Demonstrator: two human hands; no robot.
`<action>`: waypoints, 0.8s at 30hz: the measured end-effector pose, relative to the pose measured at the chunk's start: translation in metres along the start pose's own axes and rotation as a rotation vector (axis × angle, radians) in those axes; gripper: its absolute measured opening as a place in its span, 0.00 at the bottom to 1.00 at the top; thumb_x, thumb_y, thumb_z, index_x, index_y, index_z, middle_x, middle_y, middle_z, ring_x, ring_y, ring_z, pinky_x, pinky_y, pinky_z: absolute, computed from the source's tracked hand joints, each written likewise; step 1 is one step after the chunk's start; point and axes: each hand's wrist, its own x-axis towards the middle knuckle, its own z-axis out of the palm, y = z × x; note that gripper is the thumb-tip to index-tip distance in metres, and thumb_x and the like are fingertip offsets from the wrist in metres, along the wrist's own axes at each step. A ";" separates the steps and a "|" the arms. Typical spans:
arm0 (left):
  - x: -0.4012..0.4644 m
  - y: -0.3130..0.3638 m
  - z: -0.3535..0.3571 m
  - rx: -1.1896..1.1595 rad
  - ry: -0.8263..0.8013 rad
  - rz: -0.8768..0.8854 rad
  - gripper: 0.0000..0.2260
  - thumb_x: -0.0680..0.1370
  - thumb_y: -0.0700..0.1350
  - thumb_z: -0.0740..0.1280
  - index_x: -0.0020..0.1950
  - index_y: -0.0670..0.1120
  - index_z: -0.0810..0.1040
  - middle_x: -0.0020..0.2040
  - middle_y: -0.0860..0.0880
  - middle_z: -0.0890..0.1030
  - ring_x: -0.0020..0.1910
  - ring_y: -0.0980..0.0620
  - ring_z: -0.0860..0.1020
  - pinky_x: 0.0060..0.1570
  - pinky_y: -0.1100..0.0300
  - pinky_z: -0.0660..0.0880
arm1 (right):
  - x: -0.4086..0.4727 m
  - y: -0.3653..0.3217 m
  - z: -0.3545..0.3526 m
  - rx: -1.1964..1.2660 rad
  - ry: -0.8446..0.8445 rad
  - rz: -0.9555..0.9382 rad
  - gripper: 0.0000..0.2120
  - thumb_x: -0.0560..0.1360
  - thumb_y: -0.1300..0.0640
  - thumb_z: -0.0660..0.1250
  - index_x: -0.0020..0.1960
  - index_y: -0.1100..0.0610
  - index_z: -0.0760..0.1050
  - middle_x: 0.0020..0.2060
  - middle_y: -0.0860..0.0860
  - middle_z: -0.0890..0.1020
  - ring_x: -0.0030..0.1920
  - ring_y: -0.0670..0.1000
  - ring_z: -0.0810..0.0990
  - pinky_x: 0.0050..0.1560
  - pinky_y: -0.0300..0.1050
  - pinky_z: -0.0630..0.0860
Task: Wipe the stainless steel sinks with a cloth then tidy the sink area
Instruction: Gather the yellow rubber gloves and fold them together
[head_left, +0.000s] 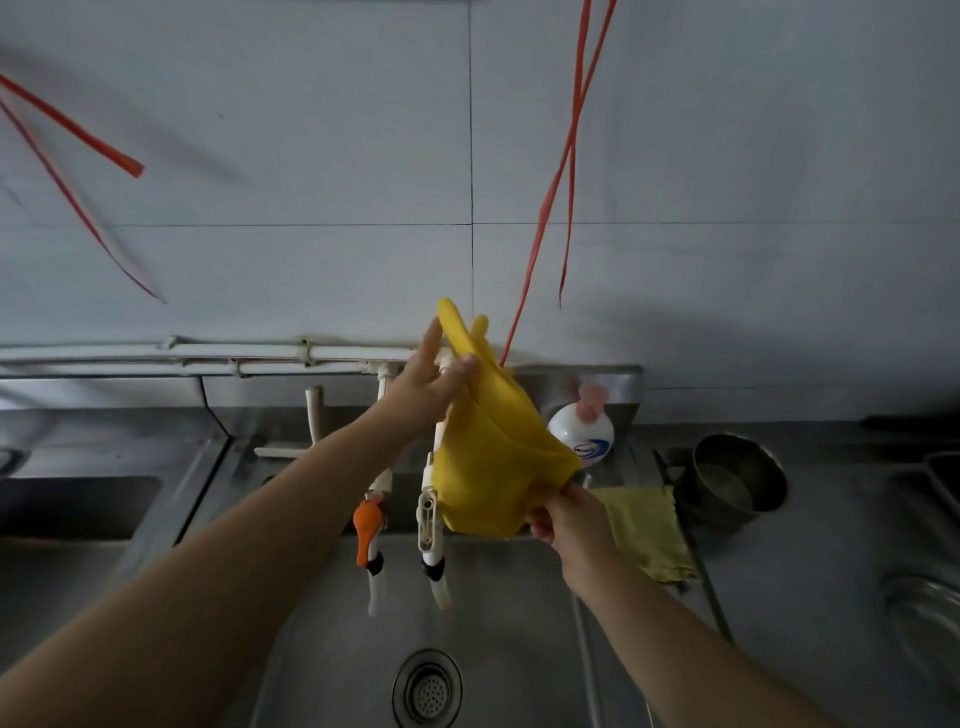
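I hold up yellow rubber gloves (493, 447) over the steel sink (498, 623). My left hand (426, 384) pinches the finger end between thumb and fingers, up by the wall pipe. My right hand (563, 519) grips the cuff end lower down. A pale yellow cloth (649, 530) lies on the sink's right rim, untouched.
Two taps hang over the basin, one with an orange handle (368, 525), one white (429, 519). A soap pump bottle (584, 431) stands behind the gloves. A steel bowl (737, 478) sits on the right counter. A second sink (78, 504) lies left. Red strings (550, 197) dangle from above.
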 end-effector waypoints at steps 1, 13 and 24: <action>0.000 0.003 0.002 0.024 -0.011 0.011 0.31 0.78 0.56 0.60 0.77 0.58 0.46 0.76 0.45 0.57 0.71 0.42 0.65 0.64 0.39 0.69 | 0.000 -0.002 -0.001 0.015 0.003 -0.015 0.03 0.73 0.64 0.63 0.43 0.59 0.75 0.28 0.54 0.80 0.30 0.49 0.76 0.28 0.40 0.73; 0.014 0.008 0.010 0.099 -0.002 -0.497 0.22 0.79 0.50 0.63 0.71 0.45 0.65 0.68 0.41 0.71 0.64 0.41 0.71 0.60 0.46 0.74 | -0.012 -0.007 -0.011 0.068 -0.093 -0.074 0.06 0.75 0.58 0.68 0.52 0.53 0.76 0.37 0.51 0.83 0.34 0.48 0.81 0.34 0.42 0.76; -0.008 -0.002 -0.002 0.079 -0.046 -0.202 0.23 0.80 0.55 0.58 0.74 0.54 0.61 0.74 0.45 0.63 0.72 0.42 0.64 0.66 0.47 0.67 | -0.018 -0.004 0.002 0.053 -0.149 0.078 0.13 0.76 0.65 0.65 0.58 0.56 0.67 0.50 0.56 0.80 0.49 0.55 0.81 0.44 0.44 0.78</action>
